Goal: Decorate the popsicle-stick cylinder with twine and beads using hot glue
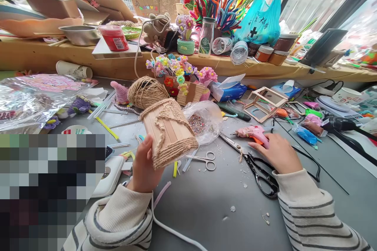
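My left hand [147,164] grips a craft-stick box [172,127], its fingers behind and thumb against the near side. Jute twine is wound around both ends of the box, and a braided strip of twine zigzags over the sticks. On the right, my right hand [278,155] closes around the handle of a pink glue gun [250,132], whose nozzle points left. Black-handled scissors [259,174] lie just below that hand. Small silver scissors [206,160] rest between the hands. Behind the box sits a ball of jute twine [147,92].
A clear bag of beads [203,123] lies right of the box. Further back are a planter of yarn flowers [173,70], a tissue pack [228,90] and a wooden frame [265,104]. A white cable [176,231] crosses the near table. Jars and pipe cleaners [215,8] line the ledge.
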A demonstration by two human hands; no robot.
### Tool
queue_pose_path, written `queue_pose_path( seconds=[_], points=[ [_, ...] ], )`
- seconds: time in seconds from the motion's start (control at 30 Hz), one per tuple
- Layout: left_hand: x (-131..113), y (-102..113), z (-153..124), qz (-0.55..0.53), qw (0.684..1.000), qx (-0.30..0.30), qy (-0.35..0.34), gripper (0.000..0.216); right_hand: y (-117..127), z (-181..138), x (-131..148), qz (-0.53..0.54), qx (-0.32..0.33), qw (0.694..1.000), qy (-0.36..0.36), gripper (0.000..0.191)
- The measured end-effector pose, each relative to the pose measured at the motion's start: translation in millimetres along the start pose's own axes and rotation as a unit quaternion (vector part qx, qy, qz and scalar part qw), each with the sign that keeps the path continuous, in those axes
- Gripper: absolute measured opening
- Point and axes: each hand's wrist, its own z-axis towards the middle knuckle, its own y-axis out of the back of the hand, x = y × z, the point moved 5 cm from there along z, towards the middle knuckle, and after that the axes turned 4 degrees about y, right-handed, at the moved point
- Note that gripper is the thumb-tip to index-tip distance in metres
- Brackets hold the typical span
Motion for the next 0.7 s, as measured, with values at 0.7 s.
queue_pose_path(
  seconds=[0.7],
  points=[
    [13.2, -7.0, -4.6, 0.069, 0.987, 0.143, 0.016, 0.051, 109.9, 5.0, 81.7, 0.259, -0.175, 0.95, 0.025, 0.048]
  ],
)
